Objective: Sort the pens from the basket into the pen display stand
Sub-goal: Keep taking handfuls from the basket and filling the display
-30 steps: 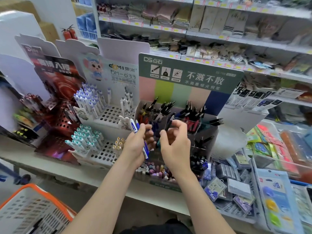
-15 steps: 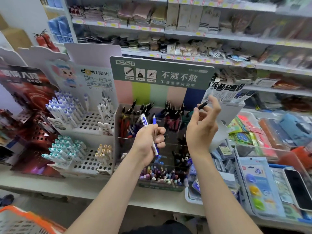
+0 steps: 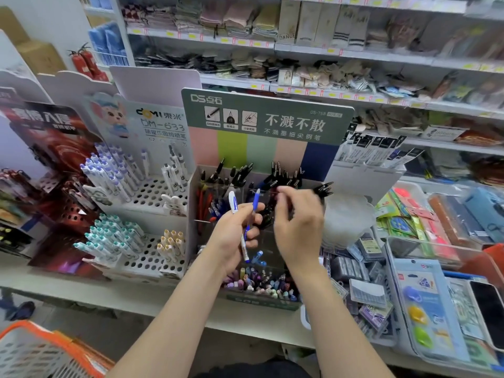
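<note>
Gripping two pens, a white pen (image 3: pixel 233 203) and a blue pen (image 3: pixel 254 203), the left hand (image 3: pixel 235 236) is closed around them in front of the pen display stand (image 3: pixel 268 124), their tips pointing up. The right hand (image 3: pixel 298 227) hangs just beside it with fingers curled at the stand's black pens (image 3: pixel 283 175); whether it holds anything I cannot tell, as it is blurred. The orange basket (image 3: pixel 41 347) sits low at the left, below the shelf (image 3: pixel 152 298)
</note>
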Available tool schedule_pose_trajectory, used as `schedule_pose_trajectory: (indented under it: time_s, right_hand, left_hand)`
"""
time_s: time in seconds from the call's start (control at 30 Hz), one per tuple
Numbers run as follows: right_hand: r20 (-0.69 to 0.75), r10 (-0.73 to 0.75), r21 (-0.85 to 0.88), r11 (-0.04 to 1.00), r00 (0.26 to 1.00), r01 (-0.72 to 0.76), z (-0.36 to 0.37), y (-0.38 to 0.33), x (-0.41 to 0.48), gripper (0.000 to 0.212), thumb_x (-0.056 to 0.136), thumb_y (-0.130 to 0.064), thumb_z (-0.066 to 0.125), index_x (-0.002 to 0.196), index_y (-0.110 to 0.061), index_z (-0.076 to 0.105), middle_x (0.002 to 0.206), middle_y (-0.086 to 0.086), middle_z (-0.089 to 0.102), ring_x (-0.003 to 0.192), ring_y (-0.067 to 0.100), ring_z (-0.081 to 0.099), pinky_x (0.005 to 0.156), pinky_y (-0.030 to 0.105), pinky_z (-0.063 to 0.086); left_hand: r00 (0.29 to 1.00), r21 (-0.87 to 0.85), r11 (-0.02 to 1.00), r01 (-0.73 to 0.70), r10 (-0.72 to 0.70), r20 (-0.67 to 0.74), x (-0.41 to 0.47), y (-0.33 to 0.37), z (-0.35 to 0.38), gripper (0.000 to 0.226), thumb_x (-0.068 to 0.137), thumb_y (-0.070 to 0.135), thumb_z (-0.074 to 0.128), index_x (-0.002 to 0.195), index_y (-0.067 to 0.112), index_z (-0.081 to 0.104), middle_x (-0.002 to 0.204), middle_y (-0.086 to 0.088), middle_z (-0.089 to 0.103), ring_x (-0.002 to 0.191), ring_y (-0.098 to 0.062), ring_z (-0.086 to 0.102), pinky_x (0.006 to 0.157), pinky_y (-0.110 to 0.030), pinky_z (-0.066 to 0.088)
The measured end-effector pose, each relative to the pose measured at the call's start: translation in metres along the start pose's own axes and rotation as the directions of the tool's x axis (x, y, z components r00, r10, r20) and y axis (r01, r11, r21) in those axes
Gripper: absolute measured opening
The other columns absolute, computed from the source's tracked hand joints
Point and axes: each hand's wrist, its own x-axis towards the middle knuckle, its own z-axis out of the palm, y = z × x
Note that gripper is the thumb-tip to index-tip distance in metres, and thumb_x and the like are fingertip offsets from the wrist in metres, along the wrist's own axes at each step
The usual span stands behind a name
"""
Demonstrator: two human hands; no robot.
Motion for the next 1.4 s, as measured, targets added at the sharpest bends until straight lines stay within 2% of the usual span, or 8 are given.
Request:
schedule_pose_trajectory:
  time_s: [0.17, 0.3, 0.4, 0.67, 0.87, 1.13, 1.27, 1.4]
  right_hand:
    - [0.323, 0.255, 0.231, 0.913, 0.911, -0.337, 0.018, -0.032, -0.017, 0.014, 0.104, -0.027, 0.067, 0.113, -0.02, 0.075, 0.103, -0.006, 0.071, 0.096, 0.011, 0.066, 0.091, 0.037, 0.055]
    - [0.293, 0.308, 0.349, 0.847, 0.905, -0.401, 0.019, -0.037, -0.016, 0.007, 0.107, -0.024, 0.061, 0.107, -0.025, 0.069, 0.091, -0.005, 0.071, 0.085, 0.012, 0.067, 0.083, 0.037, 0.056]
    - [0.107, 0.296, 0.418, 0.853, 0.949, -0.313, 0.017, -0.046, -0.021, 0.011, 0.11, -0.016, 0.057, 0.116, -0.018, 0.066, 0.089, -0.003, 0.069, 0.081, 0.014, 0.066, 0.075, 0.026, 0.051]
    - [0.053, 0.079, 0.286, 0.954, 0.995, -0.091, 0.041, -0.054, -0.029, 0.019, 0.11, -0.006, 0.056, 0.126, -0.005, 0.067, 0.097, 0.001, 0.066, 0.084, 0.013, 0.064, 0.079, 0.022, 0.052]
    - [0.298, -0.028, 0.032, 0.999, 0.954, 0.019, 0.065, -0.044, -0.035, 0.027, 0.108, -0.013, 0.06, 0.134, -0.017, 0.064, 0.098, 0.003, 0.073, 0.09, 0.023, 0.065, 0.082, 0.041, 0.052]
    - [0.28, -0.087, -0.178, 0.974, 0.956, 0.14, 0.069, -0.049, -0.049, 0.023, 0.106, -0.026, 0.062, 0.124, -0.02, 0.075, 0.114, -0.003, 0.073, 0.102, 0.027, 0.055, 0.078, 0.043, 0.044]
    - [0.459, 0.147, 0.227, 0.934, 0.876, -0.276, 0.054, -0.078, -0.054, 0.029, 0.109, -0.033, 0.058, 0.132, -0.02, 0.073, 0.115, -0.007, 0.076, 0.107, 0.014, 0.064, 0.094, 0.034, 0.05]
    - [0.472, 0.256, 0.35, 0.824, 0.844, -0.446, 0.038, -0.078, -0.039, 0.014, 0.105, -0.027, 0.066, 0.112, -0.024, 0.077, 0.091, -0.013, 0.077, 0.086, 0.005, 0.072, 0.079, 0.029, 0.059]
  left_hand:
    - [0.996, 0.133, 0.991, -0.007, -0.005, 0.088, -0.007, 0.002, -0.012, 0.031, 0.104, 0.035, 0.056, 0.108, 0.006, 0.065, 0.074, -0.007, 0.041, 0.051, -0.015, 0.026, 0.045, -0.025, 0.024]
    - [0.997, 0.229, 0.971, -0.061, 0.068, -0.023, -0.015, 0.003, -0.025, 0.037, 0.105, 0.028, 0.055, 0.103, -0.005, 0.071, 0.081, -0.012, 0.067, 0.068, -0.023, 0.057, 0.063, -0.035, 0.047]
    - [0.96, 0.299, 0.952, -0.068, 0.144, -0.24, -0.016, 0.001, -0.037, 0.027, 0.107, 0.018, 0.051, 0.107, 0.01, 0.077, 0.096, -0.007, 0.08, 0.089, -0.022, 0.07, 0.081, -0.038, 0.054]
    - [0.903, 0.174, 0.983, -0.054, 0.123, -0.412, -0.021, 0.001, -0.071, 0.015, 0.103, 0.013, 0.055, 0.099, 0.009, 0.069, 0.082, -0.004, 0.073, 0.059, -0.014, 0.06, 0.051, -0.028, 0.05]
    - [0.961, 0.017, 1.0, -0.013, 0.018, -0.275, -0.035, 0.01, -0.082, 0.028, 0.109, 0.044, 0.051, 0.102, 0.017, 0.046, 0.063, 0.006, 0.036, 0.044, -0.007, 0.022, 0.038, -0.02, 0.015]
    - [0.993, 0.001, 1.0, -0.024, 0.024, -0.119, -0.038, 0.011, -0.088, 0.039, 0.108, 0.035, 0.036, 0.077, 0.014, 0.048, 0.071, -0.001, 0.039, 0.049, -0.011, 0.028, 0.039, -0.021, 0.023]
    - [0.996, 0.157, 0.985, -0.074, 0.08, -0.032, -0.038, 0.011, -0.084, 0.03, 0.097, 0.036, 0.057, 0.099, 0.007, 0.061, 0.066, 0.0, 0.047, 0.052, -0.013, 0.037, 0.047, -0.027, 0.029]
    - [0.996, 0.202, 0.976, -0.083, 0.086, -0.01, -0.036, 0.012, -0.08, 0.027, 0.098, 0.036, 0.062, 0.1, 0.009, 0.064, 0.076, -0.006, 0.053, 0.057, -0.015, 0.045, 0.051, -0.028, 0.032]
